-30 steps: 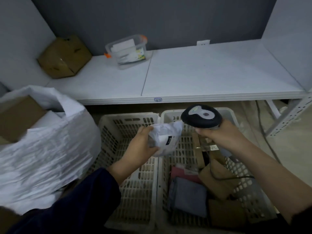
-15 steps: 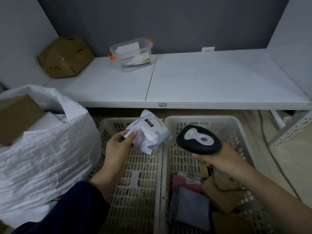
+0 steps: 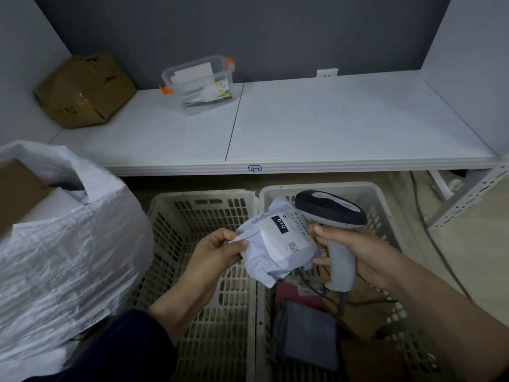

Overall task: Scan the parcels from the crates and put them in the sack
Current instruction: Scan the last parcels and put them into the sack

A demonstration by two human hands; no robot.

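While both hands work over the right crate (image 3: 385, 194), notes run outward from it. Nearest, low inside that crate: a grey pouch (image 3: 308, 332), a pinkish packet (image 3: 286, 293), brown cardboard pieces (image 3: 366, 318). Just left of it, touching wall to wall, the left crate (image 3: 209, 285); its slotted floor shows bare where visible.

Above the seam between the crates, left hand (image 3: 217, 252) pinches the crumpled left edge of a white poly parcel (image 3: 275, 252), thumb and fingers closed on the plastic. Label faces up, black patch reading "010". Right hand (image 3: 358, 255) is wrapped round the grey handle of a barcode scanner (image 3: 330, 210); its dark head lies just over the parcel's upper right corner, thumb tip against the label edge. Cord (image 3: 341, 301) trails down into the right crate.

Far left of the crates, a white woven sack (image 3: 63, 257), mouth open, cardboard box (image 3: 16, 188) inside.

Beyond the crates, a white shelf (image 3: 330, 128), tag "4-7" on its front lip. On it: clear tub with orange clips (image 3: 201, 84), and further left a dented brown carton (image 3: 82, 89)
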